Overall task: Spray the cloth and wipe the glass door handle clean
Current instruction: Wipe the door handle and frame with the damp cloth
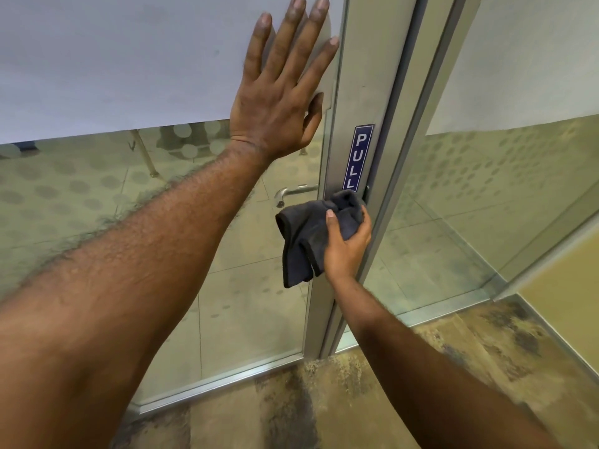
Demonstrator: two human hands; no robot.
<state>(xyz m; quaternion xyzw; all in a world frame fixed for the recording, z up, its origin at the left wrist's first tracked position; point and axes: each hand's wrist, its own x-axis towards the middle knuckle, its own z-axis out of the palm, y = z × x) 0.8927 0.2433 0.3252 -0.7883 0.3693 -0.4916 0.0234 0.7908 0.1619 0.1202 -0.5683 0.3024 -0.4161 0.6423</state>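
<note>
My left hand (282,92) lies flat with straight, spread fingers against the frosted upper part of the glass door (129,59). My right hand (348,244) grips a dark grey cloth (308,234) and presses its bunched top against the metal door stile, just under a blue PULL sign (358,158). The near-side handle is hidden under the cloth. A silver lever handle (293,193) shows through the glass on the far side, left of the cloth. No spray bottle is in view.
The aluminium door frame (366,76) runs down the middle. A fixed glass panel (502,189) with a frosted band and dot pattern stands to the right. A worn, stained brown floor (405,384) lies below. Chair or table legs show through the glass.
</note>
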